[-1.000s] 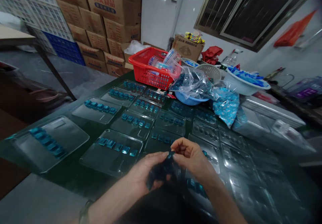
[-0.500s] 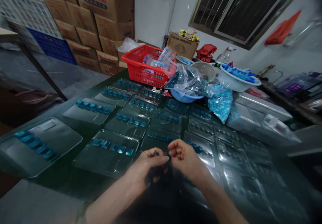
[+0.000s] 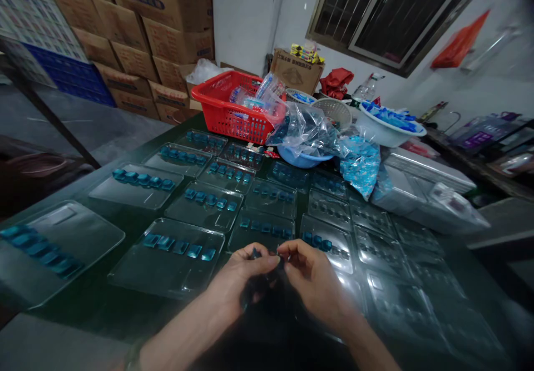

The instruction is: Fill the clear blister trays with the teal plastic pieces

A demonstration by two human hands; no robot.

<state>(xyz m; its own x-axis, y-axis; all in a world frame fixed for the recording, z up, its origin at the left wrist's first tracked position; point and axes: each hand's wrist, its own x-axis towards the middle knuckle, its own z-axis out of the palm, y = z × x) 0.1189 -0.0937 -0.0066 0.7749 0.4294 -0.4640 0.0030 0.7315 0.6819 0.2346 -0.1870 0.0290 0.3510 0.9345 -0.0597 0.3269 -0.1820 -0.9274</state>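
My left hand (image 3: pixel 246 273) is closed, thumb against fingers, around something small and dark that I cannot make out. Close beside it, my right hand (image 3: pixel 311 268) has its fingertips pinched together near the left thumb. Whatever lies between those fingertips is too small and dim to name. Both hands are held above the near edge of the dark green table. Just beyond them lies a clear plastic tray (image 3: pixel 258 243) with a row of blue translucent pieces. To the right, another clear tray (image 3: pixel 337 257) has a few blue pieces (image 3: pixel 317 241) at its left end.
More clear trays (image 3: pixel 137 271) with blue pieces cover the table's left side. Behind stand a red basket (image 3: pixel 240 123), a blue basin (image 3: pixel 304 159) under plastic bags, a blue patterned bag (image 3: pixel 361 165) and a white basin (image 3: pixel 392 134). Cardboard boxes (image 3: pixel 171 54) are stacked back left.
The view has shifted slightly, so the trays and baskets appear a little further left. My right fingertips have moved slightly and stay close to my left hand.
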